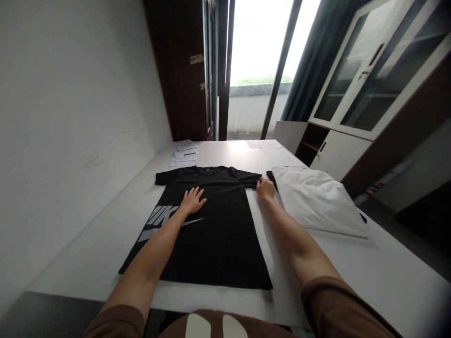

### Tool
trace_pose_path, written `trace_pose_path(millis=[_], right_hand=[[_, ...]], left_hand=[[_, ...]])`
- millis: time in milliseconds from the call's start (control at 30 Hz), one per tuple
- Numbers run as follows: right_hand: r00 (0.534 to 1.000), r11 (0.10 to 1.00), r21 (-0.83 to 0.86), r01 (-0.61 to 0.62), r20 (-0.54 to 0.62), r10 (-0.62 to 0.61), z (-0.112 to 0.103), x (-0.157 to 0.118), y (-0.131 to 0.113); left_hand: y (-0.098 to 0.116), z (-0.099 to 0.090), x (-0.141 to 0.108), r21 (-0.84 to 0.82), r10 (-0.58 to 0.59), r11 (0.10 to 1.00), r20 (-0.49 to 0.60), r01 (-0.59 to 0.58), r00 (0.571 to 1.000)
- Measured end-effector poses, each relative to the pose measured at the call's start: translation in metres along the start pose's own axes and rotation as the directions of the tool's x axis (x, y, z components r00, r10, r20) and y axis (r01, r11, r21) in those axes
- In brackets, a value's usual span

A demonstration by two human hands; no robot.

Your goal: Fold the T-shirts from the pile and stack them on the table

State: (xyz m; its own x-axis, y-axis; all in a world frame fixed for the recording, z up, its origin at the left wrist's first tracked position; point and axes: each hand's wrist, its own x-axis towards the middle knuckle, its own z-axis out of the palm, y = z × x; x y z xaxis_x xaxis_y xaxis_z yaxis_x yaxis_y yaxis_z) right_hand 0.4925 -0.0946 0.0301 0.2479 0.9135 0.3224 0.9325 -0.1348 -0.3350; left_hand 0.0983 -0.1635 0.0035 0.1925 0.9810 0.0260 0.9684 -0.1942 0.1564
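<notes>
A black T-shirt [218,244] lies spread out on the white table, its collar at the far side and its hem toward me. Grey lettering and a swoosh mark its left part, partly covered by my forearm. My left hand [192,201] rests flat on the chest of the shirt with fingers spread. At the end of the right sleeve, my right hand [266,188] is closed, its fingers pinching the sleeve's edge.
To the right lies a stack of folded clothes, a white garment [317,202] on top and dark fabric showing beneath. Papers [185,152] lie at the table's far left, with more sheets [264,144] at the far edge. A wall borders the left; a cabinet [338,150] stands beyond, right.
</notes>
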Motion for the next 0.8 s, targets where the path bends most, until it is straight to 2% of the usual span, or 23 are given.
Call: trace_pose_path(millis=[67, 133, 267, 367, 500, 567, 633, 700, 800], right_hand=[[0.998, 0.998, 0.053, 0.041, -0.055, -0.039, -0.004, -0.007, -0.005], [0.985, 0.983, 0.107, 0.152, -0.095, -0.142, -0.007, -0.017, -0.016], [0.919, 0.897, 0.202, 0.393, -0.046, -0.392, -0.011, -0.043, -0.053], [0.848, 0.829, 0.229, 0.510, 0.028, -0.529, -0.010, -0.067, -0.086], [0.700, 0.707, 0.252, 0.661, 0.134, -0.702, 0.000, -0.097, -0.114], [0.640, 0.672, 0.258, 0.694, 0.204, -0.741, 0.007, -0.103, -0.116], [0.613, 0.675, 0.257, 0.692, 0.283, -0.737, 0.013, -0.102, -0.111], [0.618, 0.702, 0.249, 0.667, 0.342, -0.708, 0.016, -0.095, -0.101], [0.652, 0.741, 0.241, 0.627, 0.359, -0.668, 0.015, -0.084, -0.084]], left_hand=[[0.005, 0.004, 0.001, -0.007, -0.020, 1.000, -0.015, 0.020, 1.000], [0.008, 0.007, 0.001, -0.014, -0.034, 0.999, -0.027, 0.033, 0.999], [0.010, 0.007, 0.001, -0.016, -0.038, 0.999, -0.026, 0.038, 0.999], [0.011, 0.003, 0.001, -0.018, -0.036, 0.999, -0.032, 0.036, 0.999], [0.015, -0.002, -0.004, 0.012, 0.009, 1.000, -0.142, -0.007, 0.990], [0.015, -0.003, -0.009, 0.019, 0.044, 0.999, -0.162, -0.042, 0.986], [0.011, -0.003, -0.014, 0.005, 0.050, 0.999, -0.116, -0.050, 0.992], [0.000, -0.002, -0.018, 0.000, 0.024, 1.000, -0.055, -0.024, 0.998], [-0.027, -0.004, -0.023, 0.029, -0.059, 0.998, -0.024, 0.060, 0.998]])
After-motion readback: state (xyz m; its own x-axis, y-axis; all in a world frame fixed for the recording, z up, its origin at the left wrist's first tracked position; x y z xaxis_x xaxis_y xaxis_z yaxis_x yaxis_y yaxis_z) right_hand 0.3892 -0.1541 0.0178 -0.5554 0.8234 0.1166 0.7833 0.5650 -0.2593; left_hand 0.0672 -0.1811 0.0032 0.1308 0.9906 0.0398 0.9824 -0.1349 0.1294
